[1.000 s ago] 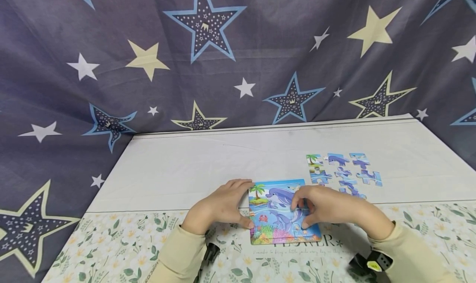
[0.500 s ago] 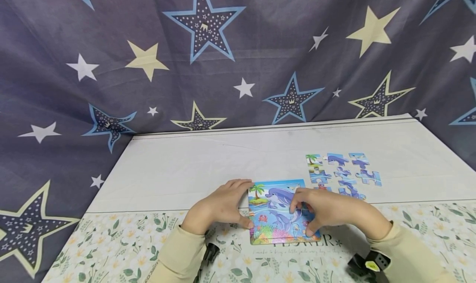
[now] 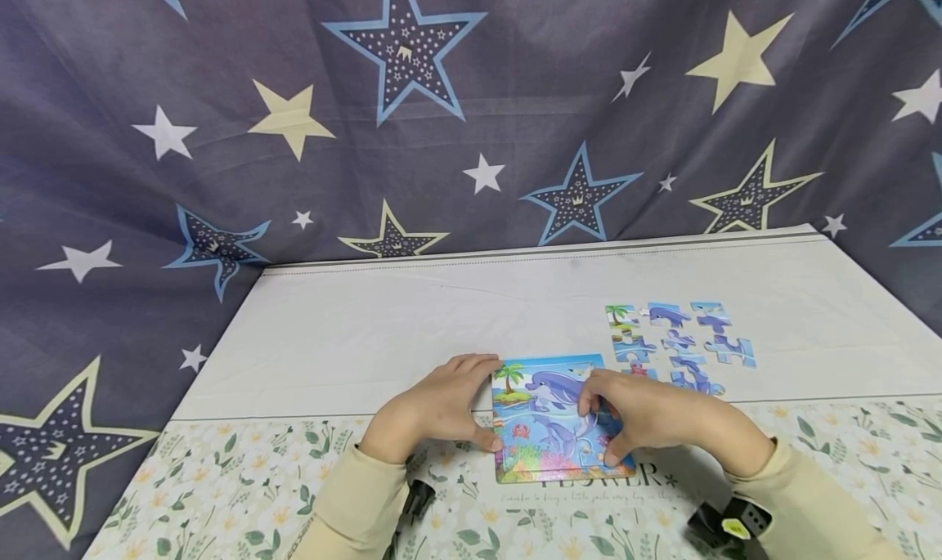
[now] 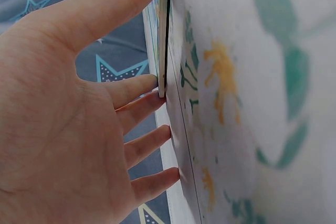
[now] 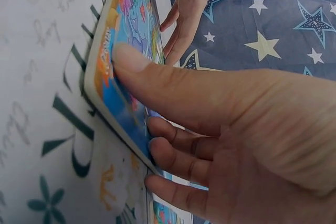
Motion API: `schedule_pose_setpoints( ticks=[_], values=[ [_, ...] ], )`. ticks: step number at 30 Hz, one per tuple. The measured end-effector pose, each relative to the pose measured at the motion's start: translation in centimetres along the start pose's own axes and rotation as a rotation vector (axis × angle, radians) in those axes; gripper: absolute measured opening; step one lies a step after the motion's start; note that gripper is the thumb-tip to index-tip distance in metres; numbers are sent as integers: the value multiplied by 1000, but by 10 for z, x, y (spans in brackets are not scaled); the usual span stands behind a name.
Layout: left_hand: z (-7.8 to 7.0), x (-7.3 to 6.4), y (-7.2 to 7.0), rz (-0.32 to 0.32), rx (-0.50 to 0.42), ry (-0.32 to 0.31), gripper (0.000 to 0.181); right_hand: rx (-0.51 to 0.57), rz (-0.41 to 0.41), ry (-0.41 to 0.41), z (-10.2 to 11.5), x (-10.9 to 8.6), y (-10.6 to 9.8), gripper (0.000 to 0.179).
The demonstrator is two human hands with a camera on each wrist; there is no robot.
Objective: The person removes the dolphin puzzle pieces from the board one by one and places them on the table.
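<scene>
A square jigsaw puzzle board (image 3: 548, 441) with a dolphin, palm tree, crab and coral lies near the middle of the table. My left hand (image 3: 445, 398) spans its left edge, thumb at the lower part and fingers by the upper corner; in the left wrist view the fingers reach out nearly straight. Over the right side is my right hand (image 3: 655, 413), its index finger bent onto the picture. The right wrist view shows that thumb (image 5: 131, 64) pressing the board's face by the lower right corner, with other fingertips at the edge. The right hand hides part of the picture.
Several loose puzzle pieces lie spread behind the right hand, among them a palm tree piece (image 3: 620, 315) and a dolphin piece (image 3: 668, 316). The table has a white rear part (image 3: 383, 323) and a floral front (image 3: 243, 470). A star-patterned curtain (image 3: 441, 168) hangs behind.
My right thumb has shifted right, toward the board's lower right corner, and a crab piece behind the hand has come into view. The left hand and the board have stayed still.
</scene>
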State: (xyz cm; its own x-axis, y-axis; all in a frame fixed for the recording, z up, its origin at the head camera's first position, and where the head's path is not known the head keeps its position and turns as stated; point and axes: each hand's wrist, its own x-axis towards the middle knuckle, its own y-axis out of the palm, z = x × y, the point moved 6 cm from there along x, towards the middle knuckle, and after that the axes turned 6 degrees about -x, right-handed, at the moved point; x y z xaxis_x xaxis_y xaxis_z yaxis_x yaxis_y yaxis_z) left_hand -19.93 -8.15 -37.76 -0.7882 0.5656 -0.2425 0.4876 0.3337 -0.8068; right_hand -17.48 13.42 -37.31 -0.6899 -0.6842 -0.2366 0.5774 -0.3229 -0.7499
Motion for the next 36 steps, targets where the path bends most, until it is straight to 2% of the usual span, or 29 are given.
schedule_pose_setpoints(
  ticks=[10,17,36],
  values=[
    [1,1,1,3,7,-10,103,-23,-6,-9,1,0,0,44],
    [2,1,1,6,7,-9,103,3,3,7,2,0,1,44],
    [2,1,0,10,1,1,103,-14,23,-43,1,2,1,38]
  ],
)
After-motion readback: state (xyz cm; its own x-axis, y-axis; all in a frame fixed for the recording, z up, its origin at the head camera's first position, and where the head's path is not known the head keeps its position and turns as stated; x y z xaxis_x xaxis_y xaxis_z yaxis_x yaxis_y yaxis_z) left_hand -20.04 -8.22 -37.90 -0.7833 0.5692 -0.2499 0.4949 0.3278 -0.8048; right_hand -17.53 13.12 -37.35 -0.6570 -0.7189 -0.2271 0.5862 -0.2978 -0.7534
